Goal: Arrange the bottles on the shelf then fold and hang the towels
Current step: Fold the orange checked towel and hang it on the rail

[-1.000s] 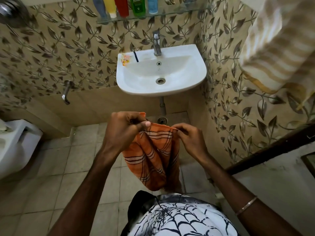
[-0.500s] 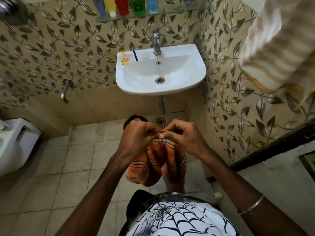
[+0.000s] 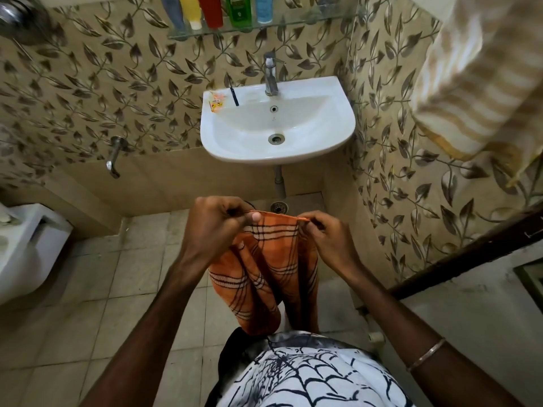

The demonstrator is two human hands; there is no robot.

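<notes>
Both hands, left hand (image 3: 217,221) and right hand (image 3: 326,233), were pinched shut on the top edge of the orange towel (image 3: 264,271). It was held below the sink (image 3: 277,148), hanging in folds.

Leaf-patterned wall tiles (image 3: 102,92), white basin (image 3: 293,148), beige floor tiles (image 3: 97,289)

The light here is soft and fairly dim, warm in tone, with no hard shadows on the floor tiles (image 3: 97,289). The white sink (image 3: 293,151) is the brightest thing, with mild sheen on its rim but no harsh glare. My wide lens bends the walls outward toward the frame edges. The striped towel (image 3: 476,83) at upper right is smeared and out of focus, and the metal fitting (image 3: 17,16) at upper left is blurred too.
</notes>
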